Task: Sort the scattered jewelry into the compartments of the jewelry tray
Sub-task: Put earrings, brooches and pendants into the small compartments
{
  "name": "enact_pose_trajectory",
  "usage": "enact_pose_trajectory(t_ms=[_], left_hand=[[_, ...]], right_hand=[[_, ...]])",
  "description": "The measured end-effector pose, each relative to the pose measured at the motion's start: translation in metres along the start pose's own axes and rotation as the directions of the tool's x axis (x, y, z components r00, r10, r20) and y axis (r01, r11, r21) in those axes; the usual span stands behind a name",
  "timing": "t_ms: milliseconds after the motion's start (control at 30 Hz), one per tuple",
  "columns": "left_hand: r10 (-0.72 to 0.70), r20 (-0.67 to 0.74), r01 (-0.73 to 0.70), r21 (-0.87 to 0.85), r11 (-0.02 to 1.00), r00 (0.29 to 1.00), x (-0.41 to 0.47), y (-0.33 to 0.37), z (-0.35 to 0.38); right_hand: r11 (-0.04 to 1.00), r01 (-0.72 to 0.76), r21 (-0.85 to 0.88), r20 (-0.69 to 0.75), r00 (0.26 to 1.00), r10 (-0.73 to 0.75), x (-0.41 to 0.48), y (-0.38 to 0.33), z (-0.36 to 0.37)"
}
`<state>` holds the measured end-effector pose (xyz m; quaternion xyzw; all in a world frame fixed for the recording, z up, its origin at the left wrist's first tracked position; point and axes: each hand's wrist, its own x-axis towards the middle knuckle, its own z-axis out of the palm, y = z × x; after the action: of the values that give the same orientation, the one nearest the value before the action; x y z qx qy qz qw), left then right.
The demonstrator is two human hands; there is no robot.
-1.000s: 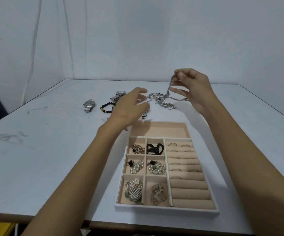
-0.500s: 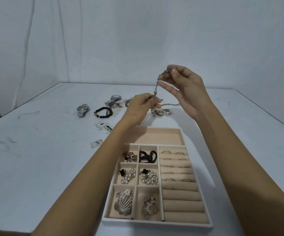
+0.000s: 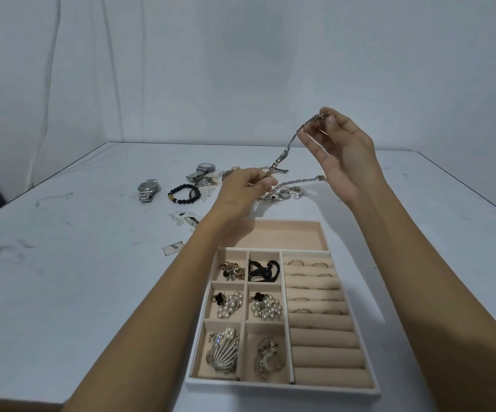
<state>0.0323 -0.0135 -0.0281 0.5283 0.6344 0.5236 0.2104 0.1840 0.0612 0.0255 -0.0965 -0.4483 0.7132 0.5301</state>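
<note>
Since half a second ago the hands have drawn apart: the right hand (image 3: 345,153) now sits higher and further right, and a longer run of the silver chain (image 3: 293,141) shows between them.

Right grip: thumb and forefinger pinch the chain's upper end; the other fingers are loosely curled.

Left hand (image 3: 243,190) grip: fingertips closed on the chain's lower end. One second ago this hand was open and held nothing.

The chain hangs in the air, sloping down from right to left, above the far part of the worktop (image 3: 62,278) and beyond the jewelry tray (image 3: 282,388). It is in no compartment.

Just behind the left hand a tangle of silver pieces (image 3: 285,193) lies on the worktop. To its left are a black beaded bracelet (image 3: 183,193) and two metal watches (image 3: 148,189), unchanged.

The tray's six small compartments hold brooches and pearl pieces. Rings sit in the far ring rolls (image 3: 312,276).
</note>
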Motion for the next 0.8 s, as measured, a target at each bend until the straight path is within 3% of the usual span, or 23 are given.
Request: enact_pose_trajectory(t_ms=[100, 233, 400, 500, 800], left_hand=[[0.002, -0.059, -0.004, -0.037, 0.999, 0.998, 0.0, 0.005, -0.005], [0.024, -0.136, -0.06, -0.271, 0.961, 0.99, 0.001, 0.018, -0.005], [0.051, -0.12, -0.098, -0.43, 0.898, 0.991, -0.001, 0.031, 0.001], [0.068, -0.116, -0.118, -0.509, 0.853, 0.991, -0.002, 0.034, 0.001], [0.018, -0.138, -0.093, -0.558, 0.825, 0.99, -0.004, 0.033, -0.005]], right_hand=[[0.999, -0.054, 0.004, -0.056, 0.997, 0.054, 0.0, 0.0, -0.004], [0.96, -0.23, -0.157, -0.152, 0.967, 0.206, 0.001, 0.012, -0.011], [0.736, -0.374, -0.565, -0.09, 0.914, 0.396, -0.004, 0.035, -0.012], [0.613, -0.364, -0.701, -0.053, 0.884, 0.465, -0.007, 0.045, -0.013], [0.569, -0.269, -0.777, -0.044, 0.925, 0.377, -0.003, 0.044, -0.024]])
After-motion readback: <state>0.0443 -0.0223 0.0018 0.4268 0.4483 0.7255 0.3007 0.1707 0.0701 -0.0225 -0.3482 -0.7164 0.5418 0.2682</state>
